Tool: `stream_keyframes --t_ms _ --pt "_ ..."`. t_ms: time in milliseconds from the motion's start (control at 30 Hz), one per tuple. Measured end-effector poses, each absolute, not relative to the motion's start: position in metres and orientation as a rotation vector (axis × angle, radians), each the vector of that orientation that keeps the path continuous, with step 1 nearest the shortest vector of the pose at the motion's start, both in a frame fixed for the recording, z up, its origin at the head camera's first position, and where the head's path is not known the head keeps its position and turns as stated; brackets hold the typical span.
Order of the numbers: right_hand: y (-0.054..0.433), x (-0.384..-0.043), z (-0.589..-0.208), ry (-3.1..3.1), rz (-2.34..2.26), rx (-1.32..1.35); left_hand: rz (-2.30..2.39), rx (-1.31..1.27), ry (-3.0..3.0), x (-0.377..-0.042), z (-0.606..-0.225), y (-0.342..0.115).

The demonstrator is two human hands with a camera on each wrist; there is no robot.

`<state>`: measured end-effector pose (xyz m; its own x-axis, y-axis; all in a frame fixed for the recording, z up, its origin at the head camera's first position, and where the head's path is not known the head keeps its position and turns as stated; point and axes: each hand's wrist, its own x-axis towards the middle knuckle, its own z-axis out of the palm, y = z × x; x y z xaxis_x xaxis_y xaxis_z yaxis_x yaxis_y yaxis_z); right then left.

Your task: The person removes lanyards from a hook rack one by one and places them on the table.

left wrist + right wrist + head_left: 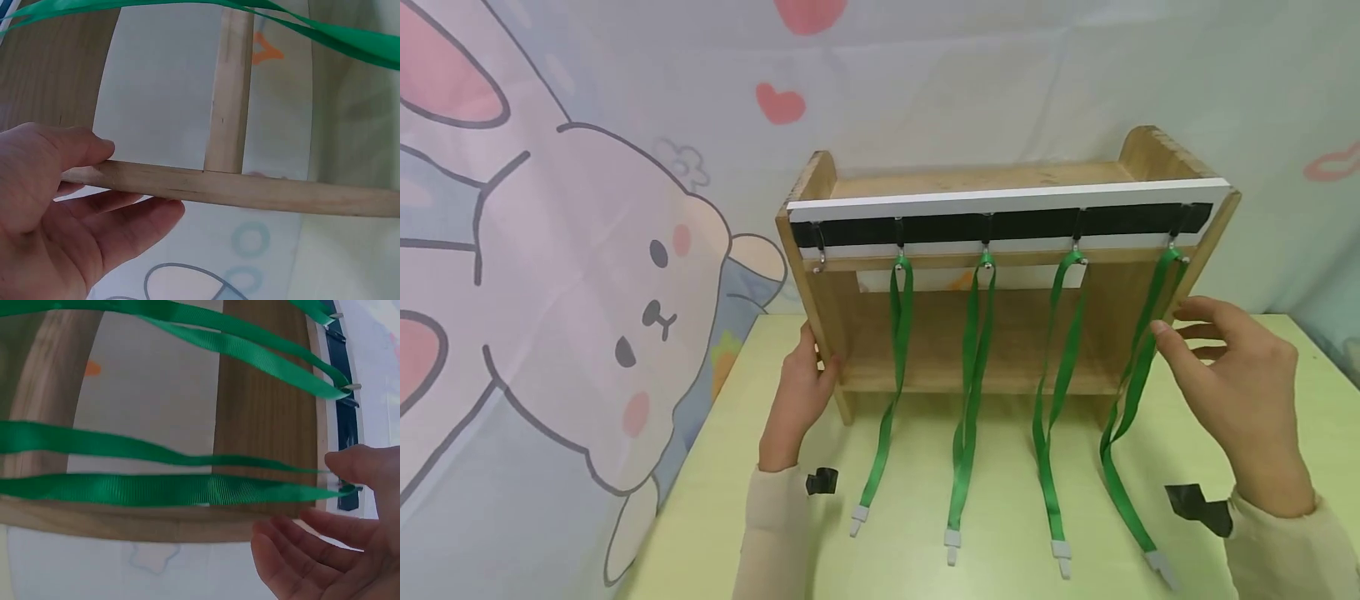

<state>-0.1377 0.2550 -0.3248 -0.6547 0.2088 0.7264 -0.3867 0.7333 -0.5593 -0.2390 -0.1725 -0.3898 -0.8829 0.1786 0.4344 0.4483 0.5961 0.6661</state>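
Note:
A small wooden shelf (977, 379) stands on the table, its front rail faced with a white strip and a black band bearing several metal hooks. From these hang several green lanyards (901, 325) with pale plastic clips; the leftmost hook (818, 258) carries none. My left hand (801, 387) grips the shelf's left side panel (250, 190), thumb on the inner side and fingers outside. At the right side panel (125, 524), my right hand (1243, 379) straddles the edge, thumb in front by the rightmost lanyard (125, 489) and fingers outside; how firmly it holds is unclear.
Behind the shelf hangs a pale cloth (970, 92) printed with a large cartoon animal and pink hearts. The light yellow-green table (1000, 567) extends around and in front of the shelf. Lanyard clips dangle forward between my forearms.

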Motion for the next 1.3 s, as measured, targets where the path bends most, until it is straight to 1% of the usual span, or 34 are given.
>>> stream_keyframes --t_ms 300,500,867,967,1167,1300 --pt "0.239 -0.157 -0.321 -2.105 0.887 0.128 -1.145 -0.530 -2.463 -0.238 -0.387 -0.175" --pt "0.240 -0.159 -0.321 -2.032 0.859 0.082 -1.120 -0.558 -2.476 -0.240 -0.387 -0.175" --pt "0.246 -0.152 -0.321 -1.914 0.928 0.093 -1.091 -0.574 -2.480 -0.240 -0.389 -0.171" --pt "0.246 -0.148 -0.321 -1.920 1.006 0.102 -1.089 -0.564 -2.476 -0.240 -0.390 -0.170" --pt "0.244 -0.139 -0.324 -2.000 1.203 0.040 -1.116 -0.503 -2.496 -0.241 -0.391 -0.172" --pt "0.249 -0.132 -0.329 -2.063 1.307 0.080 -1.119 -0.523 -2.479 -0.240 -0.391 -0.172"
